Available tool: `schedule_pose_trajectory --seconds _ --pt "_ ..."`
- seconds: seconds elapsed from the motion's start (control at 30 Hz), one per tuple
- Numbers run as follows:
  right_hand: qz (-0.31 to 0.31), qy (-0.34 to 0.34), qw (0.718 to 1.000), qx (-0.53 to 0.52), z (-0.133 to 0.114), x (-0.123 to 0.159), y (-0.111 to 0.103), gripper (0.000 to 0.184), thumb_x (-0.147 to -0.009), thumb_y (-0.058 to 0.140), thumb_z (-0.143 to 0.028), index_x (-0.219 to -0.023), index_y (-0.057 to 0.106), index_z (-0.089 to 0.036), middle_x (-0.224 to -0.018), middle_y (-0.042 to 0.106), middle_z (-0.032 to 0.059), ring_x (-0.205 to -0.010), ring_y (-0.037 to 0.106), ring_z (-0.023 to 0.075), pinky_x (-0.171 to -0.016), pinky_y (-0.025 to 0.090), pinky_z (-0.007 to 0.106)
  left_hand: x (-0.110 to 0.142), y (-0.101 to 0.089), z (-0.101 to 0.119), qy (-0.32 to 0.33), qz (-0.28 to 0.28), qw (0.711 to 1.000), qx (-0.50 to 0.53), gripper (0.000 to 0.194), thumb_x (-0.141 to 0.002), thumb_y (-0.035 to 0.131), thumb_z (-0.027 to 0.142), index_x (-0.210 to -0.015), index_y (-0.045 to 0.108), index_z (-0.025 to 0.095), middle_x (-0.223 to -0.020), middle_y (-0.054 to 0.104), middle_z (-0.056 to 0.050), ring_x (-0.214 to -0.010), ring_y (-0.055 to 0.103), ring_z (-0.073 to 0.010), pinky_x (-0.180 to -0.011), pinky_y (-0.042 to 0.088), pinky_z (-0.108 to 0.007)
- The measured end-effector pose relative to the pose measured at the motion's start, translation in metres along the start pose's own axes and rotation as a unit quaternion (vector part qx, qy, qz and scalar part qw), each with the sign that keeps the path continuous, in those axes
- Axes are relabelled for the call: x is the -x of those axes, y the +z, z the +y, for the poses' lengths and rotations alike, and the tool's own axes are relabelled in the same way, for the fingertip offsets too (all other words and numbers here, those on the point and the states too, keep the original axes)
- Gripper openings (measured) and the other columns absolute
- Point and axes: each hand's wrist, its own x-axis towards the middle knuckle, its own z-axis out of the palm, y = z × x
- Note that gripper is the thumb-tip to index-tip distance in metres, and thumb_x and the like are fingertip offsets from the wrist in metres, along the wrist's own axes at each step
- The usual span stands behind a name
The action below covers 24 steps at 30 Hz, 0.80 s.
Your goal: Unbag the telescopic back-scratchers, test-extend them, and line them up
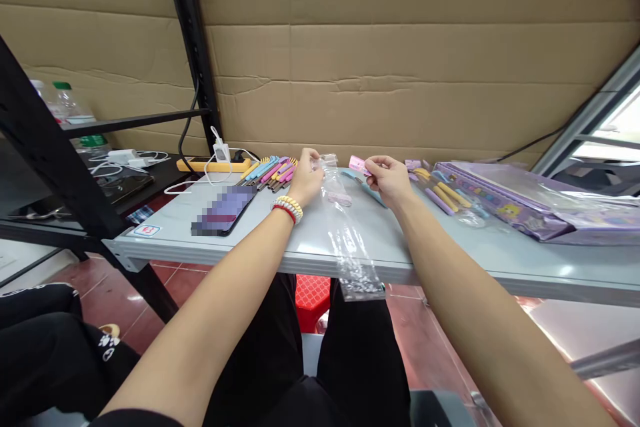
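Observation:
My left hand (306, 177) pinches the top edge of a long clear plastic bag (345, 233) that lies on the grey table (280, 240) and hangs over its front edge. A bead bracelet circles that wrist. My right hand (387, 177) is closed on a small pink item (359, 164), held just right of the bag's mouth. A light blue object (367, 188) lies under the right hand.
Several coloured pens (270, 170) lie behind the left hand, more pens (443, 193) to the right. A purple packaged stationery set (525, 203) sits far right. A phone (223, 210) lies at left, a yellow power strip (213, 165) behind it. Another person's dark-clothed legs (45, 340) are at lower left.

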Motion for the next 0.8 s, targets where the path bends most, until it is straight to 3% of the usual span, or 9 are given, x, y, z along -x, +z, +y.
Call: schedule_pose_trajectory --seconds 0.1,0.37,0.47,0.57,0.7,0.8 --pt "-0.014 0.006 1.0 -0.002 0.003 -0.002 -0.001 0.028 -0.061 0.078 -0.03 -0.074 0.059 -0.014 -0.056 0.053 -0.0028 -0.041 0.043 0.0049 -0.033 0.028 0.017 0.001 0.0 0.003 -0.006 -0.02 1.0 -0.014 0.018 -0.068 0.044 0.004 -0.077 0.049 0.02 -0.073 0.053 0.001 -0.062 0.048 -0.0117 -0.06 0.038 -0.025" --pt "-0.065 0.056 0.996 0.025 0.004 0.0 -0.002 0.021 -0.061 0.079 -0.021 -0.07 0.063 -0.011 -0.054 0.054 0.0007 -0.04 0.045 0.0062 -0.031 0.025 0.017 0.002 -0.001 0.01 -0.035 -0.012 0.999 -0.018 0.013 -0.065 0.045 0.006 -0.067 0.05 0.019 -0.06 0.05 0.002 -0.056 0.047 -0.0115 -0.054 0.035 -0.025" --pt "-0.08 0.055 0.995 0.03 0.006 0.001 -0.002 0.021 -0.06 0.08 -0.02 -0.07 0.063 -0.011 -0.051 0.054 0.0008 -0.039 0.045 0.0068 -0.03 0.025 0.017 0.006 -0.002 0.017 -0.055 -0.064 0.993 0.084 0.014 -0.063 0.043 0.006 -0.067 0.048 0.018 -0.054 0.048 0.004 -0.05 0.047 -0.0105 -0.051 0.035 -0.024" --pt "-0.089 0.047 0.995 0.018 0.006 0.002 -0.001 0.024 -0.058 0.082 -0.023 -0.068 0.063 -0.012 -0.05 0.053 0.0002 -0.039 0.044 0.0068 -0.03 0.026 0.018 0.01 -0.004 0.022 -0.086 -0.149 0.968 0.183 0.016 -0.061 0.045 0.007 -0.071 0.048 0.018 -0.054 0.05 0.003 -0.052 0.053 -0.0116 -0.048 0.036 -0.022" --pt "-0.126 0.031 0.992 0.009 0.005 0.005 0.002 0.029 -0.055 0.084 -0.029 -0.066 0.064 -0.011 -0.053 0.056 0.002 -0.042 0.047 0.0069 -0.034 0.034 0.019 0.014 -0.004 0.024 -0.116 -0.23 0.948 0.185 0.015 -0.062 0.053 0.01 -0.075 0.053 0.017 -0.06 0.053 0.001 -0.056 0.053 -0.0115 -0.047 0.039 -0.022" --pt "-0.159 0.029 0.987 0.0 0.004 0.006 0.003 0.033 -0.052 0.085 -0.031 -0.067 0.065 -0.01 -0.058 0.06 0.0033 -0.045 0.048 0.0068 -0.039 0.039 0.02 0.014 -0.004 0.023 -0.118 -0.255 0.946 0.163 0.014 -0.064 0.056 0.012 -0.076 0.054 0.017 -0.065 0.054 0.001 -0.057 0.052 -0.0105 -0.049 0.041 -0.023"
